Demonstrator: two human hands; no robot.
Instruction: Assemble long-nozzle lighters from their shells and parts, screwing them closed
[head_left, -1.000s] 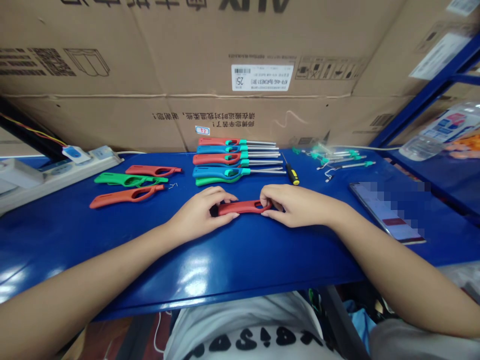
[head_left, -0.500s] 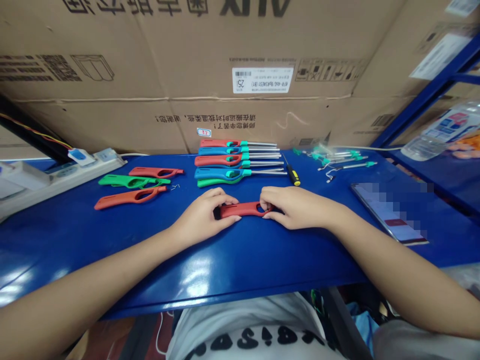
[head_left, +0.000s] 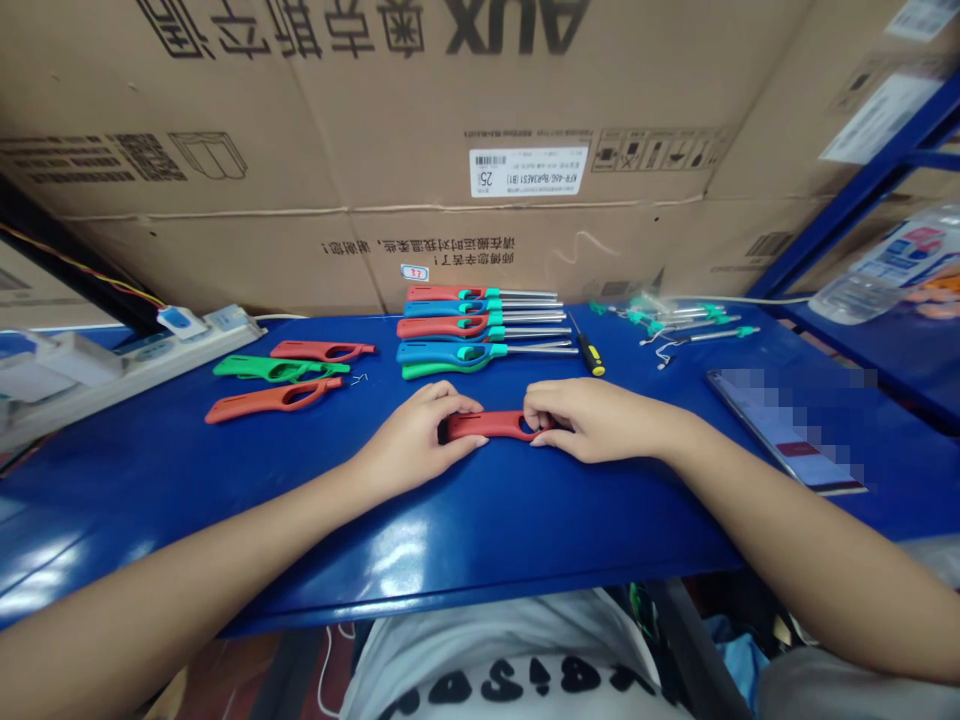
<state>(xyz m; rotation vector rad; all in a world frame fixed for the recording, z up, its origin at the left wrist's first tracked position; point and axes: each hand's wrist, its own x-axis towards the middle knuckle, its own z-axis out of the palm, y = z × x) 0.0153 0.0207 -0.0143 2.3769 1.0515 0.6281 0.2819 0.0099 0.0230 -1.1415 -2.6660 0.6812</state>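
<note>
A red lighter handle [head_left: 491,425] lies level between my two hands, low over the blue table. The fingers and thumb of my left hand [head_left: 420,432] are closed round its wide left end. At the loop end, my right hand [head_left: 589,420] pinches it, its fingertips partly hidden. Beyond them is a row of red, blue and green lighters [head_left: 442,326] with metal rods pointing right. A black and yellow screwdriver [head_left: 592,358] lies beside the rods. To the left are a red handle [head_left: 322,351], a green handle [head_left: 281,369] and an orange-red handle [head_left: 274,399].
Metal rods with green ends and wires [head_left: 697,322] lie at the back right. A phone [head_left: 784,430] is near my right forearm. A power strip [head_left: 161,350] runs along the left, a bottle [head_left: 885,265] stands far right, and a large carton [head_left: 375,120] closes off the back.
The whole view has shifted slightly, so things appear a little lower and further right. Both hands keep their hold on the red handle.
</note>
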